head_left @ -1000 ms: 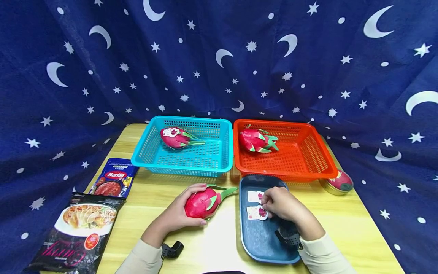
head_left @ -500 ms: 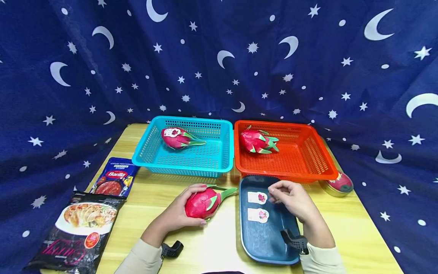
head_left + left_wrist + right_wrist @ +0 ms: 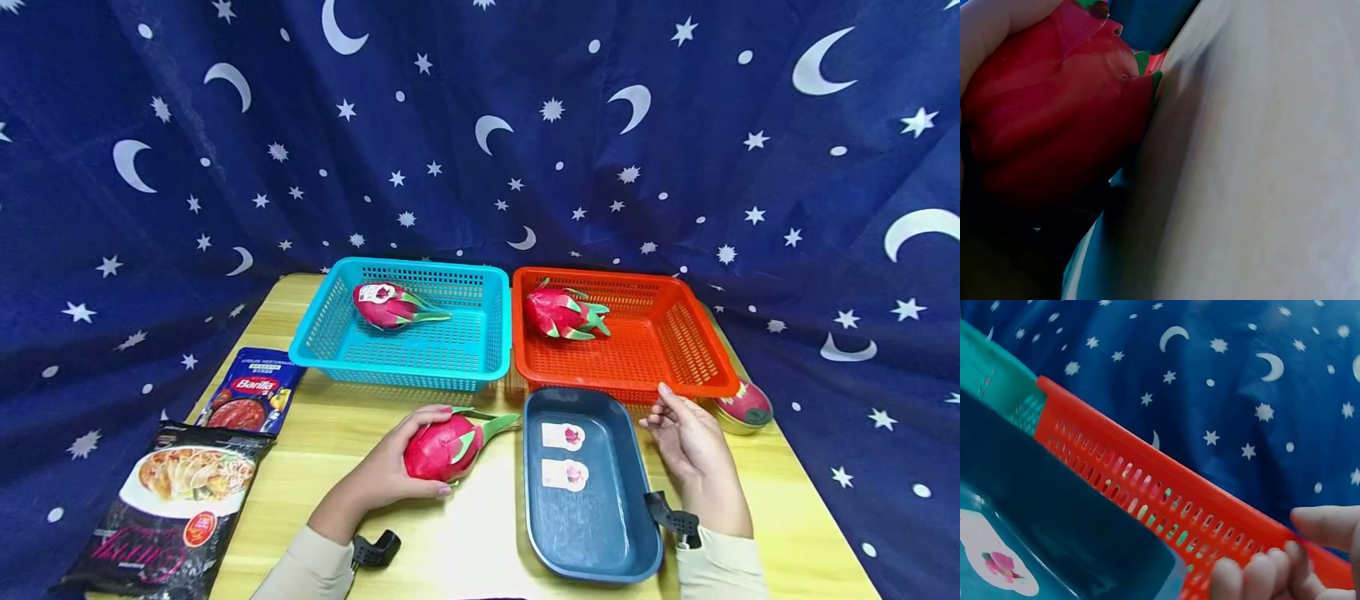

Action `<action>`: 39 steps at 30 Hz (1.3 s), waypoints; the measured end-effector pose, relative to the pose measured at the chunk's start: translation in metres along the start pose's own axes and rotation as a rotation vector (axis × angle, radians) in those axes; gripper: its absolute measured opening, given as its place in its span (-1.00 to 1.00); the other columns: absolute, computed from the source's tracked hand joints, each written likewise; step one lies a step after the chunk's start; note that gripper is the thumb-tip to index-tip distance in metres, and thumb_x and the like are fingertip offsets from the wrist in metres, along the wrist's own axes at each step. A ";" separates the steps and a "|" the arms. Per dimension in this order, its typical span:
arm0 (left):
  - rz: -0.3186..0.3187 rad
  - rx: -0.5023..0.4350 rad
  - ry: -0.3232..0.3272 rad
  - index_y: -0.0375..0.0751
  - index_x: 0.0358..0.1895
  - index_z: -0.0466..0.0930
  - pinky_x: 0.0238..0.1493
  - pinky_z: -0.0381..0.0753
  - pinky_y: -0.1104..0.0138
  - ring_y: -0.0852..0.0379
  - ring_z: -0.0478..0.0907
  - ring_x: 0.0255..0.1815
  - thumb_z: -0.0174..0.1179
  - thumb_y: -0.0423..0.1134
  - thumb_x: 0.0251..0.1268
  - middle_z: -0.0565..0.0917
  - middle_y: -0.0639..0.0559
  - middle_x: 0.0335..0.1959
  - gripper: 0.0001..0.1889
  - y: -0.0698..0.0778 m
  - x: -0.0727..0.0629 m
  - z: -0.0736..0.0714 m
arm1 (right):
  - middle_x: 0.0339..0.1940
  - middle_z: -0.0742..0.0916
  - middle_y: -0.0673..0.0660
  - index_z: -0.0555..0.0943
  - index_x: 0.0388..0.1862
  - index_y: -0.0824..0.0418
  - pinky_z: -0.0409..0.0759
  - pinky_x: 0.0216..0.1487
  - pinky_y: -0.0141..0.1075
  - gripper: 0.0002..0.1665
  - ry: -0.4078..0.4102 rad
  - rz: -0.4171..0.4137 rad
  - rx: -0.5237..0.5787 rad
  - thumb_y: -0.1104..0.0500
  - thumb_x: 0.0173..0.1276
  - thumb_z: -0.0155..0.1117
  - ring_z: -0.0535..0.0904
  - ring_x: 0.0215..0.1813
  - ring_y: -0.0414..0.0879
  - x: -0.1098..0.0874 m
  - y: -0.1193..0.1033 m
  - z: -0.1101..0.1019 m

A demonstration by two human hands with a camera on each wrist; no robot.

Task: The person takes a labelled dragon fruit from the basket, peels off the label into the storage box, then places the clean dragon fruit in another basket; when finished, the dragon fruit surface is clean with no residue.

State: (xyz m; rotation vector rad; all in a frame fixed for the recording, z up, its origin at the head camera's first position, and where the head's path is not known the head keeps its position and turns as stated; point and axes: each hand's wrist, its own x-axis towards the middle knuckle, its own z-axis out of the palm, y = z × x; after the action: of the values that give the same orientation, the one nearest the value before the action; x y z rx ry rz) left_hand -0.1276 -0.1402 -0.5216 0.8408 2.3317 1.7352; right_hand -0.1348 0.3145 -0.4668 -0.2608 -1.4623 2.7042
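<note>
My left hand (image 3: 390, 468) is curled round a pink dragon fruit (image 3: 435, 450) on the table, its green leaves pointing right. In the left wrist view the same dragon fruit (image 3: 1060, 112) fills the left side. A dark blue tray (image 3: 592, 533) lies to its right, with two white labels bearing a dragon fruit picture, an upper label (image 3: 555, 436) and a lower label (image 3: 557, 474). Just right of the tray is my right hand (image 3: 693, 442), near the front rim of the orange basket (image 3: 645, 354). Its fingers are loosely bent, and nothing shows between them.
A turquoise basket (image 3: 450, 350) at the back holds a labelled dragon fruit (image 3: 390, 305). Another dragon fruit (image 3: 558, 310) lies in the orange basket. A round tin (image 3: 746, 407) stands at the right edge. A blue Barilla pouch (image 3: 251, 392) and a black food packet (image 3: 172, 500) lie left.
My right hand has lifted off the labels and moved right, out of the tray, its fingers loosening. My left hand and its dragon fruit have stayed in place.
</note>
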 end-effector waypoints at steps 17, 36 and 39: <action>0.033 0.003 0.008 0.14 0.49 0.39 0.30 0.55 0.09 -0.10 0.34 0.50 0.76 -0.21 -0.11 0.33 0.09 0.57 0.01 -0.001 -0.002 0.001 | 0.03 0.60 0.18 0.53 0.02 0.26 0.46 0.36 -0.01 -0.92 0.081 0.164 1.018 0.30 0.65 0.12 0.55 0.15 0.10 0.011 0.008 -0.027; 0.045 0.021 0.053 0.13 0.45 0.44 0.32 0.53 0.10 -0.03 0.37 0.48 0.80 -0.14 -0.20 0.40 0.14 0.52 0.02 -0.001 0.001 0.001 | -0.18 0.64 0.31 0.50 -0.01 0.33 0.57 0.26 -0.02 -0.89 0.033 0.089 1.083 0.39 0.57 0.23 0.62 -0.07 0.22 0.015 0.020 -0.028; 0.060 0.059 0.062 0.14 0.45 0.47 0.30 0.56 0.08 -0.03 0.40 0.47 0.81 -0.12 -0.24 0.43 0.13 0.50 0.02 -0.001 0.001 0.000 | -0.18 0.65 0.33 0.51 -0.01 0.35 0.57 0.27 -0.01 -0.89 0.008 0.082 1.080 0.39 0.58 0.22 0.63 -0.06 0.23 0.015 0.020 -0.029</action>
State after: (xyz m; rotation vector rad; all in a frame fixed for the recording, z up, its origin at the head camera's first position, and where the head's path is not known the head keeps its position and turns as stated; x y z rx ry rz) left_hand -0.1290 -0.1397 -0.5220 0.8877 2.4331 1.7476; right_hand -0.1434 0.3297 -0.5010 -0.2455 0.1462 3.0576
